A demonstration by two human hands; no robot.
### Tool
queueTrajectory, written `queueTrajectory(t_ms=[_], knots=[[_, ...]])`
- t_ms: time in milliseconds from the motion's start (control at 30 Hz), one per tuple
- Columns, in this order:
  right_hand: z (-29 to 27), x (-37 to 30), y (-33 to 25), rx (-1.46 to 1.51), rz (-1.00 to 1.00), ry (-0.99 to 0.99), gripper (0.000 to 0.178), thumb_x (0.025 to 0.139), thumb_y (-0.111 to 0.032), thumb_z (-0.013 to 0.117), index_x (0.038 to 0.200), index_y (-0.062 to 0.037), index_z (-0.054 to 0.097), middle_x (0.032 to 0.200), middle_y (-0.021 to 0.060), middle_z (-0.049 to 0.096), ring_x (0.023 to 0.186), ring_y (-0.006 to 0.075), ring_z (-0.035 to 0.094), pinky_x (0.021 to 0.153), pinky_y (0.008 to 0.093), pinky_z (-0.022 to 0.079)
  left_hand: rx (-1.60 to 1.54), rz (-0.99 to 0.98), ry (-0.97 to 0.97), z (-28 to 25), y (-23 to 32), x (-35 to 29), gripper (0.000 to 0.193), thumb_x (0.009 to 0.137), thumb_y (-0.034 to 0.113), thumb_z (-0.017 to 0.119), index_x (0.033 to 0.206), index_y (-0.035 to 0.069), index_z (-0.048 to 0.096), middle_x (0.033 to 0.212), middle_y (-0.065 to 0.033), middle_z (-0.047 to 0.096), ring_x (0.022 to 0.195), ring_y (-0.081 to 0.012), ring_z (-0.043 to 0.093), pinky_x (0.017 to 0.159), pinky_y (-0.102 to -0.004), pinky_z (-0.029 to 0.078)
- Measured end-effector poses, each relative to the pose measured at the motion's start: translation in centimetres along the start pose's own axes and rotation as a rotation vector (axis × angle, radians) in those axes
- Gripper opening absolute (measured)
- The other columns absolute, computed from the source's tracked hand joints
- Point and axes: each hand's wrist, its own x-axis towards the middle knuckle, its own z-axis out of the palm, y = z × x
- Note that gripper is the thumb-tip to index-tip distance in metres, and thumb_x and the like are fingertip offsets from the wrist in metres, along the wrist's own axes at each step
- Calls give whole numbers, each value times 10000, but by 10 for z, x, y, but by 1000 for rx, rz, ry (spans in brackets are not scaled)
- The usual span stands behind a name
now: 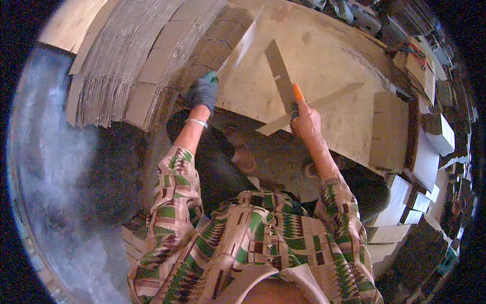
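My left hand, in a dark knitted glove with green at the fingertips, is closed at the near end of a thin pale cardboard strip. That strip is blurred and slants up beside a stacked row of cardboard. My right hand, with an orange cover on one finger, grips a flat brown cardboard strip that points up and away. A second cardboard strip crosses under it, lying slantwise on the wooden board. Whether my right fingers also touch this second strip is hidden.
Long rows of cardboard pieces standing on edge fill the far left. A brown cardboard stack stands at the board's right edge. Beyond it are white boxes and more stacked card. My knees are below the board's near edge.
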Motion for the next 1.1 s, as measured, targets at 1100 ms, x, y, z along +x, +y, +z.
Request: queueTrajectory(t_ms=[1100], knots=[[-37,-47,41,-182,-76,179,689,788,-45,625,1443,-162,445,1275,163,608,1221,386,533,984,472,470,-15,466,282,43,156,-67,558,867,529,641,1234,109,643,1251,-152,655,1270,-398,523,1076,-534,380]])
